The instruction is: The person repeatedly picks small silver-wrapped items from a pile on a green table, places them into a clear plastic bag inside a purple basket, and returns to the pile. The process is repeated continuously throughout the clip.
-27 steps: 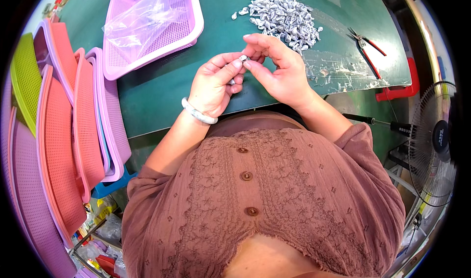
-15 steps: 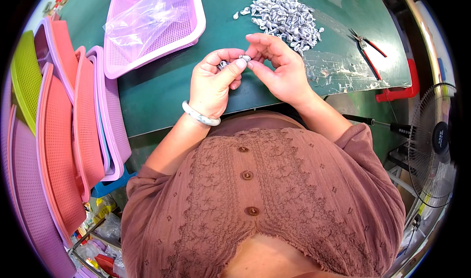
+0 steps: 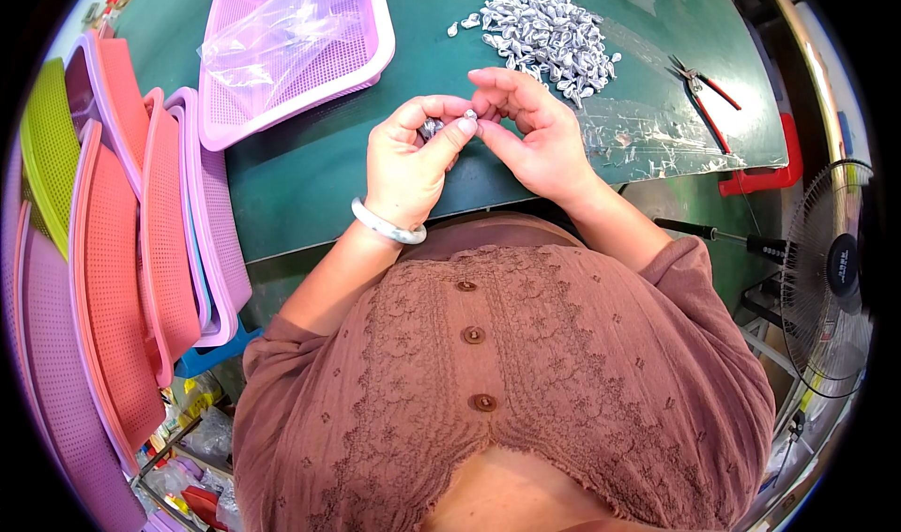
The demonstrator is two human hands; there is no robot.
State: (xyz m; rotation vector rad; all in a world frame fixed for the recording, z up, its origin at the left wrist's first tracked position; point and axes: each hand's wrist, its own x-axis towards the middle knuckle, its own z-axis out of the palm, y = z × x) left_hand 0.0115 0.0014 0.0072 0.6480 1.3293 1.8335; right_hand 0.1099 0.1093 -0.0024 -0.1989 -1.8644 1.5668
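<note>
Upper centre of frame | left hand (image 3: 408, 161) pinches small silvery piece (image 3: 470, 114), more pieces (image 3: 431, 128) in its curl | right hand (image 3: 535, 147) meets it, grip unclear | silvery pile (image 3: 549, 44) beyond on tabletop (image 3: 300, 175) | best: steady thumb, light touch

left hand (image 3: 410, 157): fingers (image 3: 427, 110) pinched; right hand (image 3: 542, 133): fingers curled close by; forearms (image 3: 336, 288) angled inward

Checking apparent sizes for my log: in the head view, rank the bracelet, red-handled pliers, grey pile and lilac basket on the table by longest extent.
1. Lilac basket, cut off at the top
2. Grey pile
3. Red-handled pliers
4. Bracelet, though probably nearer the camera
</note>
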